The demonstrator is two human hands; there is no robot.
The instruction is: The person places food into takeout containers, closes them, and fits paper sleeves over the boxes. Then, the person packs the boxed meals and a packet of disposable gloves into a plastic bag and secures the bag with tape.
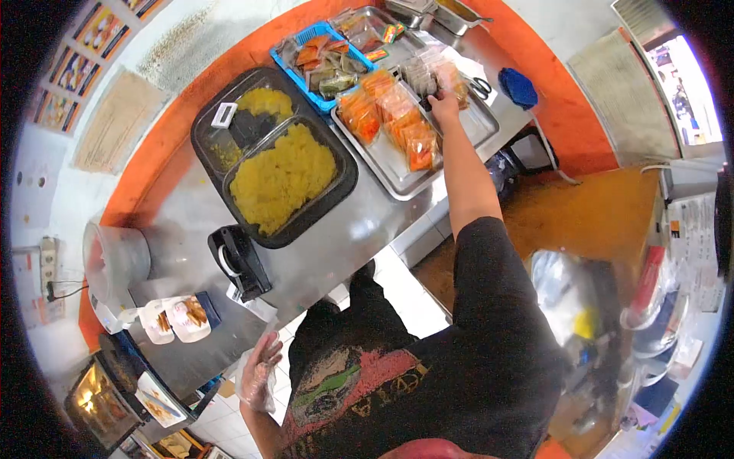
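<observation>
The packets (451, 83) lie on the tray (480, 126), toward its far right end. The right hand (443, 109) meets their near edge with fingers bent; whether they pinch a packet cannot be determined. The left hand (260, 375), in a clear plastic glove, is well left of and nearer than the tray, fingers loosely parted, no item visible in it.

Caution: the packets overlap in leaning rows. A sideways push at one could topple its neighbours; slick film could let a packet slip from the fingers. The scissors (482, 88), at the tray's right edge, could be knocked by a wide reach.

Materials: the tray is shiny metal, rectangular, with a raised rim. The packets are flat, wrapped in glossy clear film. Left of the tray, the black container (348, 180) has rounded corners and holds crumbly yellow food (283, 176). At the tray's far left corner, the basket (325, 105) is blue, apparently plastic.
</observation>
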